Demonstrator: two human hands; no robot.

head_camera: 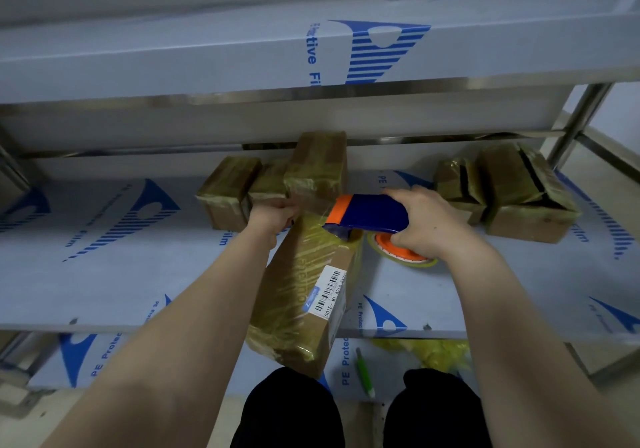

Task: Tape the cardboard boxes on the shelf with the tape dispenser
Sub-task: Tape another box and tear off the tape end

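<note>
Shelf bears the long cardboard box, which we see lying slantwise with its near end past the front edge. Our left grip curls round the box's far end. Our right grip holds the blue-and-orange tape dispenser, its mouth touching the box top. Other wrapped boxes sit behind.

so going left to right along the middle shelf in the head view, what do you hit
small taped box → left hand gripping the long labelled box → tape dispenser → right hand gripping it → cluster of taped boxes
</note>
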